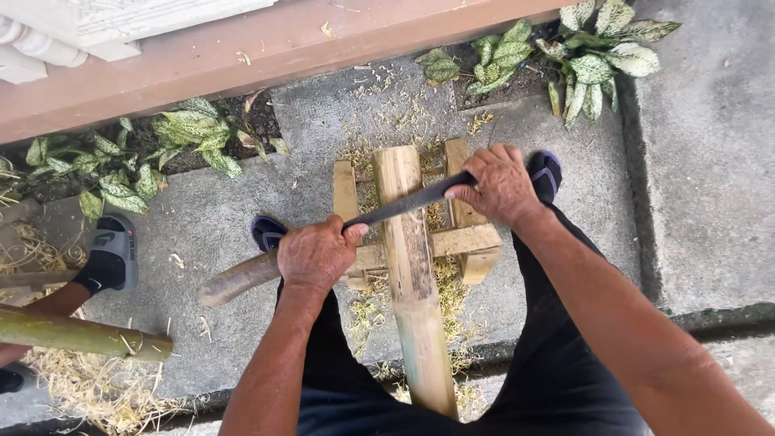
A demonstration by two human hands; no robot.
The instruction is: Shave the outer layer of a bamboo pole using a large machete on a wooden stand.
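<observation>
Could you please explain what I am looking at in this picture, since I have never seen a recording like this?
There is no machine here: a person wears a camera on the head, so the single view looks straight down at their own arms and legs. The left hand grips the curved wooden handle of a long knife, and the right hand holds the blade's far end. The blade lies across a bamboo pole, which rests on a small wooden stand on the concrete ground. Bamboo shavings are scattered about. At the left edge, another person's sandalled foot and a second bamboo pole show. Leafy plants grow along the wall.
</observation>
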